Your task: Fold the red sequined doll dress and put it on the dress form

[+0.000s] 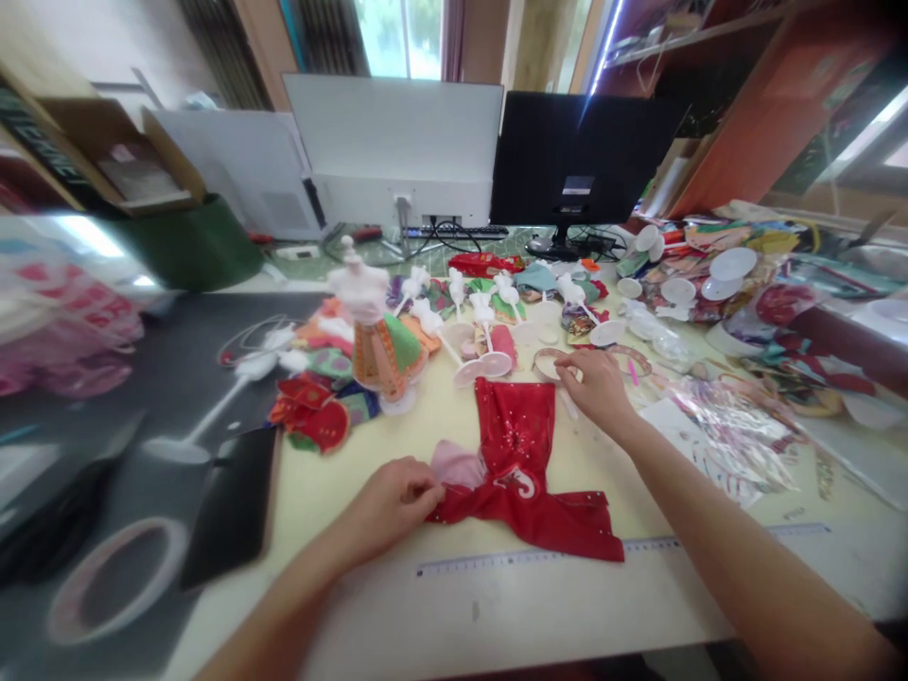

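A small red doll garment [521, 492] with white dots and a white curved motif lies spread on the pale tabletop. My left hand [397, 492] pinches the end of its left sleeve between thumb and fingertips, beside a pink fabric patch [458, 465]. Off the garment's upper right corner, my right hand [600, 390] has thumb and forefinger drawn together. Whatever they hold, if anything, is too small to make out. A curled tan tape measure [630, 357] lies just beyond this hand. Below the garment runs a clear ruler [472, 562], partly covered by the red cloth.
A dressed doll mannequin [383, 340] stands at the back left, with several white ones lying behind. Fabric scraps [323, 409] sit nearby. A tape roll [117, 579] and a black tablet-like slab [234, 501] are on the left. Crinkled plastic film [738, 426] covers the right side.
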Tool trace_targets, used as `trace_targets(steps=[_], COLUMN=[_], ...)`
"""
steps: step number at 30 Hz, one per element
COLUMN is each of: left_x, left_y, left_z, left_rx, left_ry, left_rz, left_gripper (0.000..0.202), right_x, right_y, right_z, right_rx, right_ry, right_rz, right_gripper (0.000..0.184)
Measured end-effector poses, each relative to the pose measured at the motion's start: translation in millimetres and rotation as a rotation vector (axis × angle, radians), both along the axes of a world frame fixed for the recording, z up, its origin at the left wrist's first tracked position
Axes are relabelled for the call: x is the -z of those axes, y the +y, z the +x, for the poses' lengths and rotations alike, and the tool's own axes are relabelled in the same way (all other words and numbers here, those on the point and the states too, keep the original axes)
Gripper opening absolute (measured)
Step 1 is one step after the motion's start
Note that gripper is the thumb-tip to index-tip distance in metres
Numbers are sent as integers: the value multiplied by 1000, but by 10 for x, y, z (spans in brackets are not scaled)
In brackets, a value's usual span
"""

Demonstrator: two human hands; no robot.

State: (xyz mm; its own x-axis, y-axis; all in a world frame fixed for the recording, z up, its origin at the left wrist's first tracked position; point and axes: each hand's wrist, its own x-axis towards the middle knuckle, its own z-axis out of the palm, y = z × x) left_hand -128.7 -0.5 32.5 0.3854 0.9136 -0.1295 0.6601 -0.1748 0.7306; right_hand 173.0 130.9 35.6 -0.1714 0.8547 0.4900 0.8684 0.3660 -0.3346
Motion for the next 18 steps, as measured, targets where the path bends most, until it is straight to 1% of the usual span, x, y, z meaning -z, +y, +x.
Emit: trace_targets(steps=[3,4,5,7,8,10,13,18], left_x=[-32,-45,-57,-79,-88,-103,-126,-178], left_y=[-5,-7,-9,-13,-14,-18,-22,-28], left_z=[-24,-30,-35,-38,-39,-42,-54,-92], left_rx=[6,9,13,24,31,47,63,105], left_ry=[-22,-27,-31,-37,-39,-42,-44,-54], left_rz=[3,5,7,11,11,10,8,8], left_gripper=[25,24,24,22,22,21,19,16], right_x=[-155,-186,-202,-179,-144,-48,98,242], right_y=[-444,-603,-752,-989,-1069,-1152,-1159,-1137], right_z=[-285,-395,-502,-689,-762,-861,-923,-948], right_rx=[-187,-306,-390,-469,-483,-499,-504,-524], right_ry=[57,120,156,177,171,151,138,176], right_rz=[-41,-99,-168,-265,-303,-353,-412,-399], right_gripper=[14,13,14,16,21,27,34,41])
